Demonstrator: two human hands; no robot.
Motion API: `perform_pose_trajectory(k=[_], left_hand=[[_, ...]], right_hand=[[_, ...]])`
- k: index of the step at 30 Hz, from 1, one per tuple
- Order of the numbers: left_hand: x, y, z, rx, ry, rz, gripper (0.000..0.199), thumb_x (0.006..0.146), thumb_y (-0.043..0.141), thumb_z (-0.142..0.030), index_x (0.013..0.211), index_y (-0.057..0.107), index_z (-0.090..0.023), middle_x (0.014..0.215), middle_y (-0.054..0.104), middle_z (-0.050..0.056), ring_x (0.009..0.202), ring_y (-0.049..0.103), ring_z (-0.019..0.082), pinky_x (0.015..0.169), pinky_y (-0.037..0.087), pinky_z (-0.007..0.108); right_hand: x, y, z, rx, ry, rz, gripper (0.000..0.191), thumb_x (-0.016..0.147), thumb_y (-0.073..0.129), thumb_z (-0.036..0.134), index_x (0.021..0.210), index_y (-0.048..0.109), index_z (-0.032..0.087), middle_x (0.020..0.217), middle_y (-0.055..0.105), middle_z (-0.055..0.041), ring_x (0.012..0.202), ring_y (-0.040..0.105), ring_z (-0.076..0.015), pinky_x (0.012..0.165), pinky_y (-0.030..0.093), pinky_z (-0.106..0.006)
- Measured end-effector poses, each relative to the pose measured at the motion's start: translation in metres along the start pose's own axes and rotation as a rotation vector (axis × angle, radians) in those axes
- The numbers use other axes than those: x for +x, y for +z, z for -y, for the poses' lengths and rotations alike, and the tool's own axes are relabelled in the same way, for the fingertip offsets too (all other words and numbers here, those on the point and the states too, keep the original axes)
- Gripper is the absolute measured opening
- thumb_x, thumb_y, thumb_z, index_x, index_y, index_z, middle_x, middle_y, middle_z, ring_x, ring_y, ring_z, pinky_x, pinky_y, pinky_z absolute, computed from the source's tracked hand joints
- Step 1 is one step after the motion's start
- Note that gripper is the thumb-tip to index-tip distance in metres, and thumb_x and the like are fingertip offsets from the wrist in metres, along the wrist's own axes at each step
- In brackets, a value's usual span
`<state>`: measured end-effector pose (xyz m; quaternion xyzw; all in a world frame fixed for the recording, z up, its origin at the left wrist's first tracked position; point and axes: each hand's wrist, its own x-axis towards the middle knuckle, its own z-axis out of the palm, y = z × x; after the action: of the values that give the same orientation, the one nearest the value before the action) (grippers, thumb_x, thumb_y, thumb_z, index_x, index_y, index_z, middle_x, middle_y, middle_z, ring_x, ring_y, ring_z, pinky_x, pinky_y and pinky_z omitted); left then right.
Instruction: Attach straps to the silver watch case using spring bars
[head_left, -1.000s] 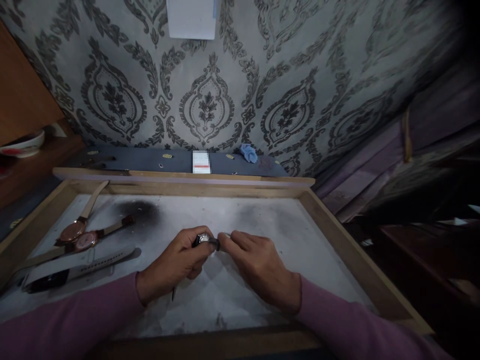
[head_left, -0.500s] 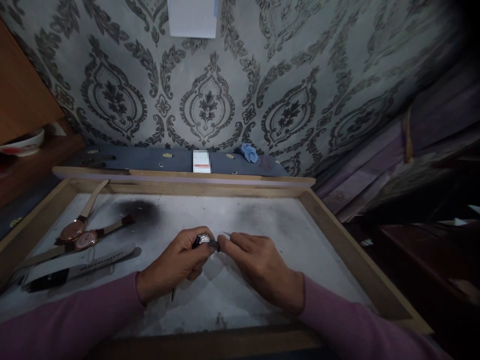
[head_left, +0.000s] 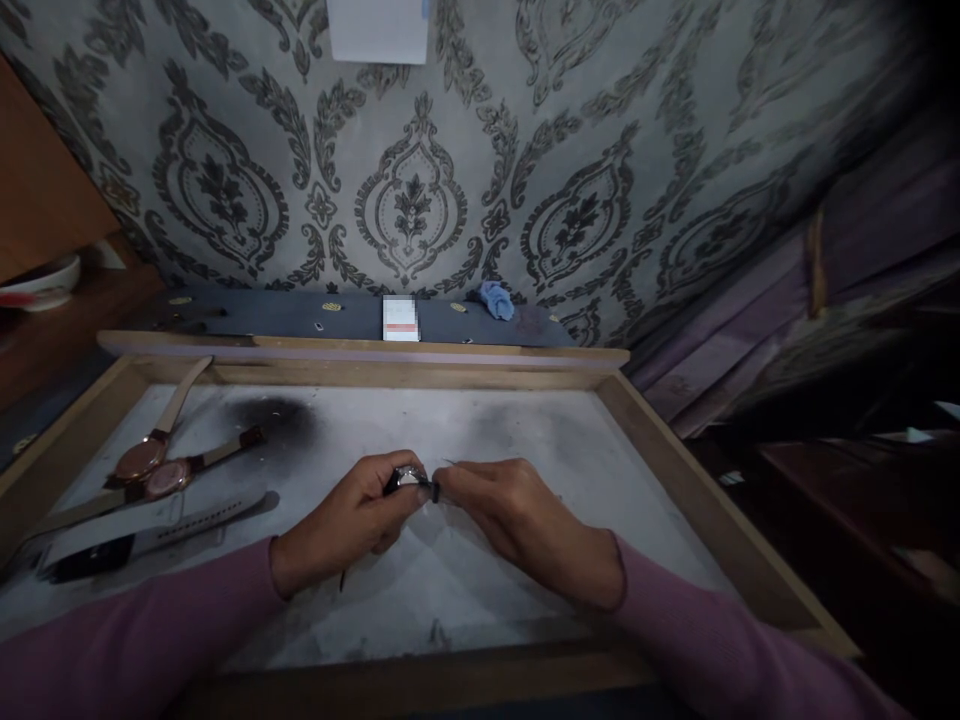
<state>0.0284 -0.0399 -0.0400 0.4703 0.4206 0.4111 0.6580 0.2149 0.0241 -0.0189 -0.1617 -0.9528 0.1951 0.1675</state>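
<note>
My left hand (head_left: 356,515) is closed around a small wristwatch (head_left: 409,478) with a silvery case and dark strap. Its thumb presses on the case's right side. A thin dark end hangs below this hand. Close by on the right, the fingers of my right hand (head_left: 517,515) are pinched together at the short dark strap end (head_left: 435,490). From the top of these fingers pokes the fine tip of a thin pointed tool (head_left: 450,462); the rest of it is hidden. Both hands are over the white floor of a shallow wooden tray (head_left: 660,470).
At the tray's left lie two rose-gold watches (head_left: 141,458) and a white-strapped watch (head_left: 199,520). Beyond the back rim are a lit phone (head_left: 400,318) and a crumpled blue cloth (head_left: 496,300). A bowl (head_left: 45,285) stands on the left shelf.
My right hand has turned slightly, its wrist swinging a little right and its fingertips drawing closer together. The left hand keeps hold of the wristwatch. The view has shifted slightly.
</note>
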Motion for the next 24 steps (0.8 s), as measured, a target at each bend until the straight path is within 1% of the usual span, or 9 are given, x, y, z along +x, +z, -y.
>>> perform_pose_trajectory(k=[5,10,14,19,24], left_hand=[[0.0,0.0,-0.001,0.027,0.03,-0.016,0.018,0.088,0.053,-0.03,0.076,0.049,-0.018,0.048,0.032,-0.012,0.038,0.025,0.004,0.037,0.023,0.016],[0.001,0.003,-0.002,0.022,0.028,-0.069,0.017,0.088,0.051,-0.029,0.075,0.049,-0.018,0.047,0.031,-0.012,0.038,0.024,0.004,0.037,0.023,0.016],[0.0,0.005,-0.004,0.02,0.018,-0.089,0.017,0.087,0.051,-0.028,0.073,0.048,-0.019,0.046,0.03,-0.012,0.038,0.023,0.005,0.037,0.022,0.016],[-0.001,0.005,-0.007,-0.029,0.007,-0.098,0.017,0.086,0.053,-0.029,0.074,0.048,-0.019,0.048,0.029,-0.012,0.04,0.02,0.005,0.037,0.02,0.016],[-0.001,0.005,-0.009,-0.04,0.003,-0.086,0.018,0.086,0.055,-0.031,0.074,0.048,-0.019,0.048,0.028,-0.012,0.04,0.019,0.005,0.037,0.019,0.017]], right_hand=[[0.001,0.001,-0.002,0.037,0.023,-0.015,0.023,0.09,0.033,0.007,0.072,0.043,0.019,0.061,0.045,0.0022,0.05,0.037,-0.0086,0.048,0.028,-0.023],[-0.002,0.007,0.001,-0.017,0.042,-0.071,0.023,0.091,0.032,0.007,0.073,0.043,0.019,0.061,0.045,0.0019,0.05,0.038,-0.0092,0.048,0.029,-0.023],[-0.003,0.014,0.001,-0.054,0.053,-0.121,0.023,0.089,0.031,0.004,0.075,0.044,0.018,0.061,0.045,0.0023,0.05,0.037,-0.0092,0.048,0.029,-0.023],[-0.003,0.016,0.0,0.076,0.158,-0.222,0.017,0.092,0.035,0.009,0.085,0.049,0.016,0.059,0.045,0.0039,0.047,0.038,-0.0086,0.047,0.03,-0.022],[-0.001,0.01,0.004,0.211,0.17,-0.252,0.016,0.097,0.037,0.017,0.087,0.05,0.016,0.058,0.044,0.0049,0.047,0.04,-0.0081,0.047,0.031,-0.021]])
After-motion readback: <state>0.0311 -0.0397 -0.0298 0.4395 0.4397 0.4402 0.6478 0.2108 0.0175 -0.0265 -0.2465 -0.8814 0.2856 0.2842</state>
